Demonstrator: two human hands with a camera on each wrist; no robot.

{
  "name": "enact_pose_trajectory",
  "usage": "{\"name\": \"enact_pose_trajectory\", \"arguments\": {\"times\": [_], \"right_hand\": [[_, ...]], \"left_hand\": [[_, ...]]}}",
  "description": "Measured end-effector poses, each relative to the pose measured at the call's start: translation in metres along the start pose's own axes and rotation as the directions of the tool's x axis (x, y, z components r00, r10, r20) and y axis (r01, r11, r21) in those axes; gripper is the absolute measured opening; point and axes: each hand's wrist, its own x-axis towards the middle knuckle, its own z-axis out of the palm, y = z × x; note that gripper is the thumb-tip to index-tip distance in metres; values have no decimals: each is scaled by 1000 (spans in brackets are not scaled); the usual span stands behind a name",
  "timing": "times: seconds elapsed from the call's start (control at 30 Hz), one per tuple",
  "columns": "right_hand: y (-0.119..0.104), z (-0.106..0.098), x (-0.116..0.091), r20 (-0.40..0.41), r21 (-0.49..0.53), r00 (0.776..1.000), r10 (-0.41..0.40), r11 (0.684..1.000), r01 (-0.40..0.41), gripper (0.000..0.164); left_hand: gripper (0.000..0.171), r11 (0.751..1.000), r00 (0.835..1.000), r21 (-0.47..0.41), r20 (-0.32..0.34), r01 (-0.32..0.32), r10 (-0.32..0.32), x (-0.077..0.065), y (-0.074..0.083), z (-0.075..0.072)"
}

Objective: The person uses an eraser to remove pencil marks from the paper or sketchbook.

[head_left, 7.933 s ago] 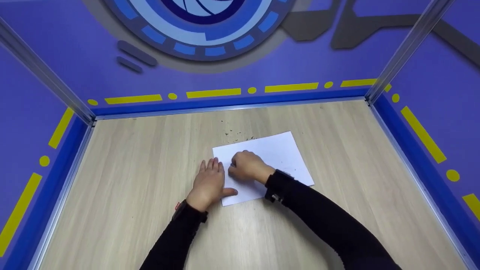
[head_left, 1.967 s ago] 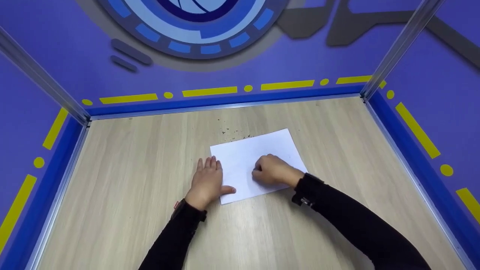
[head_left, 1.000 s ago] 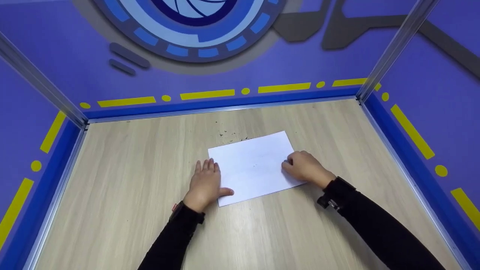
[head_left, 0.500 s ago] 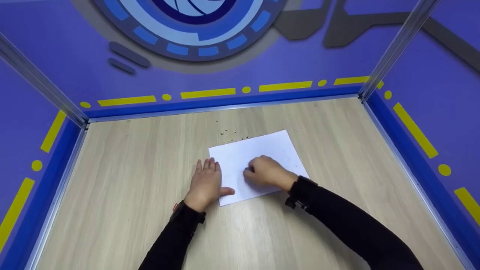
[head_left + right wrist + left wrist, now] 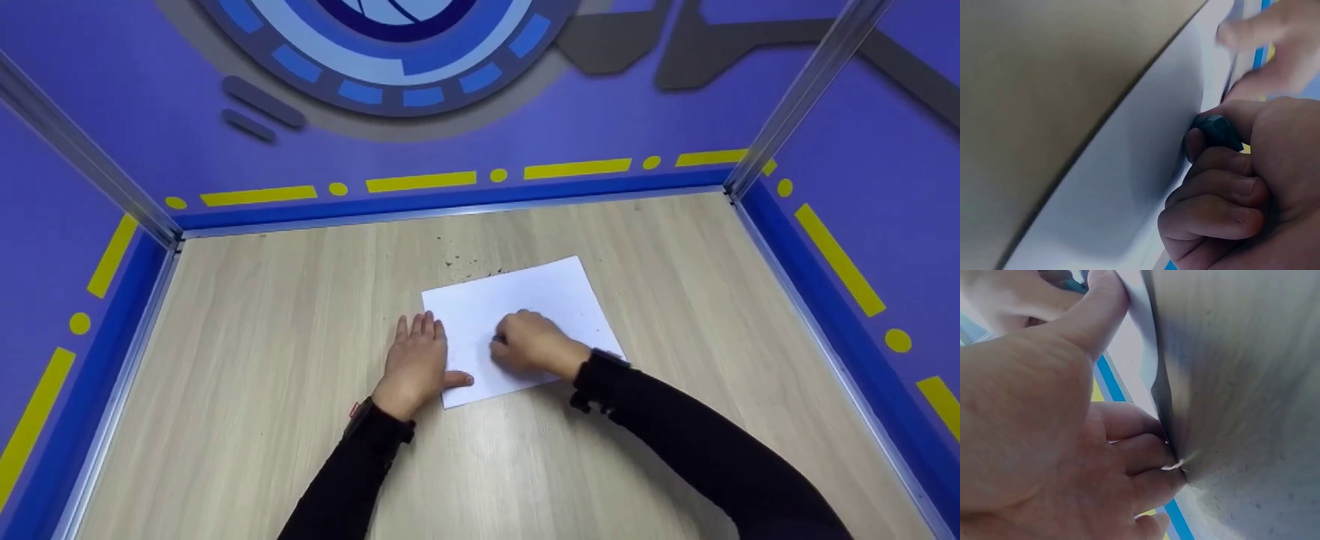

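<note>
A white sheet of paper (image 5: 525,289) lies at a slant on the wooden table. My left hand (image 5: 416,367) rests flat over its left edge, fingers straight and thumb spread onto the sheet. In the right wrist view, a small dark teal eraser (image 5: 1219,132) is pinched between the thumb and index finger of my right hand (image 5: 1213,191), the other fingers curled. That hand presses down near the middle of the paper, and in the head view it hides most of the eraser. A few faint specks dot the right part of the sheet.
Dark crumbs (image 5: 450,263) are scattered on the table (image 5: 300,322) just behind the paper's far edge. Blue-purple panels (image 5: 420,161) with yellow dashes and metal corner posts enclose the table at the back and both sides.
My right hand has swept back and forth over the paper with the eraser, from the right edge one second ago to left of the middle. My left hand has stayed put.
</note>
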Motion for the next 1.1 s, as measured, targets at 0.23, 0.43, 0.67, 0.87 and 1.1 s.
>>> {"name": "enact_pose_trajectory", "arguments": {"times": [0.23,0.43,0.67,0.87,1.1], "right_hand": [[72,-27,-27,-87,96,993,78,993,-70,38],[103,-34,-41,-146,95,980,139,988,-126,45],[101,-33,-45,-133,77,977,169,984,-160,43],[80,-30,-41,-130,38,975,181,983,-178,39],[30,-13,-27,-96,46,994,57,998,-53,48]], "left_hand": [[121,1000,1000,-5,9,4,-4,0,-1,-1],[121,1000,1000,-11,16,11,-11,0,-2,2],[122,1000,1000,-9,4,-4,4,-1,-1,2],[122,1000,1000,9,-12,-4,4,-1,-1,0],[122,1000,1000,-3,-11,-1,1,0,1,-1]]}}
